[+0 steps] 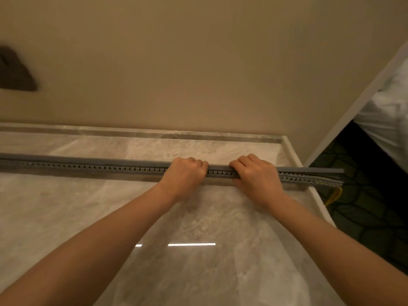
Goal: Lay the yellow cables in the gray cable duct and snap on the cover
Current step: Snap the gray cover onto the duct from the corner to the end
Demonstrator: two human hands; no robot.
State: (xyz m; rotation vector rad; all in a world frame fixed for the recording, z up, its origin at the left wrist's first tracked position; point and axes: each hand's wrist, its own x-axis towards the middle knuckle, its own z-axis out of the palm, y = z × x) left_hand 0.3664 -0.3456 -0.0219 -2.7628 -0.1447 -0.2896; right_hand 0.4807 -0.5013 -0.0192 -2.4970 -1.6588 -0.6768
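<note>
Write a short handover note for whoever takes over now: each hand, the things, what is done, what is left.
Left hand: fingers curled over the cover and gray duct.
Right hand: same grip, just to its right.
Duct lies along the marble counter, right end overhanging the edge.
Done: yellow cables seem laid inside, hanging out at the right end; cover looks seated left of the hands.
Left: at the right end the cover stands apart from the duct; press it down there.

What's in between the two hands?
In the head view, a short stretch of the gray cable duct, slotted side showing, lies between the left hand and right hand.
</note>
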